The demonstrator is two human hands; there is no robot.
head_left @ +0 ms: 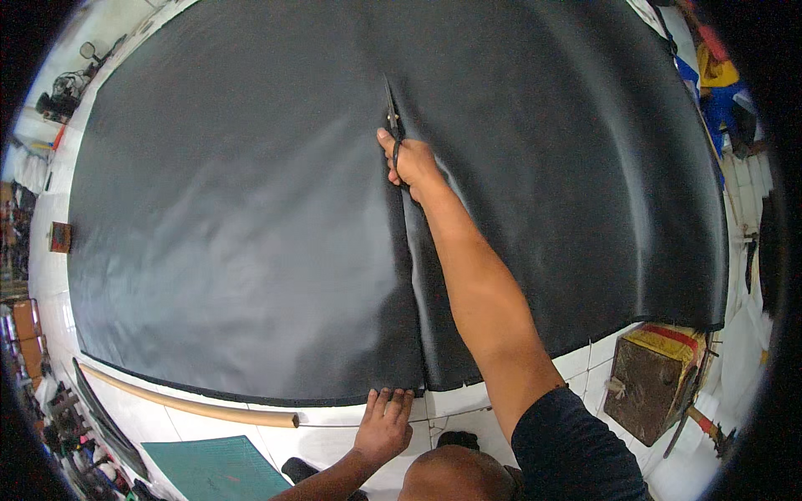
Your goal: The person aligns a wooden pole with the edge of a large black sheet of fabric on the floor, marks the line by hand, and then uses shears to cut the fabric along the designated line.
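Observation:
A large sheet of black leather-like material is spread over the floor. My right hand reaches to its middle, closed round the dark handles of a pair of scissors. The scissor blades point away from me, at the far end of a cut. This cut runs from the sheet's near edge up to my right hand, with the two sides lying close together. At the near edge, just left of the cut, my left hand rests with outstretched fingers on the material's border. My left palm is over the tiles.
A cardboard tube lies along the sheet's near left edge, beside a green cutting mat. A worn box stands near right. A small box sits at the left edge. White floor tiles surround the sheet.

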